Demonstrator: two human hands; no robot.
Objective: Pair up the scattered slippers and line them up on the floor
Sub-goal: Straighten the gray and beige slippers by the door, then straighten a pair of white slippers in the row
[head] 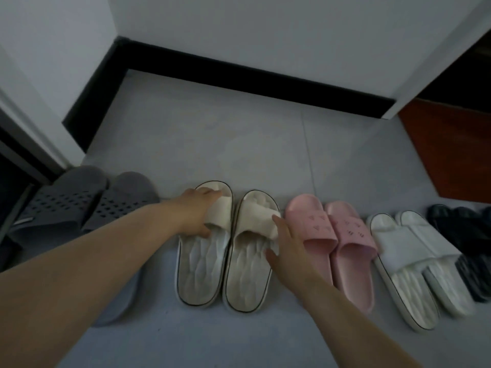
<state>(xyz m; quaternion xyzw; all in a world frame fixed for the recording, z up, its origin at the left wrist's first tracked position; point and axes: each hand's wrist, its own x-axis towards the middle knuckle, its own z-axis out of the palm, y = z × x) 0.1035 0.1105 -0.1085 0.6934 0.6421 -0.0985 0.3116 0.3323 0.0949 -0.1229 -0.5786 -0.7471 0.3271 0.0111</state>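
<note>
Grip: left hand (pixel 198 212) clasped the strap of the left cream slipper (pixel 203 245), right hand (pixel 288 244) clasped its mate (pixel 251 252), frame centre. Grey, pink, white, dark pairs already lined up; cream pair looked nearly placed.

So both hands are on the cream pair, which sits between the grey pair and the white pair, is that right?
Not quite. The left hand and right hand are on the cream pair, and the grey pair is on one side, but the pink pair is its other neighbour. The white pair lies beyond the pink, as the head view shows.
</note>
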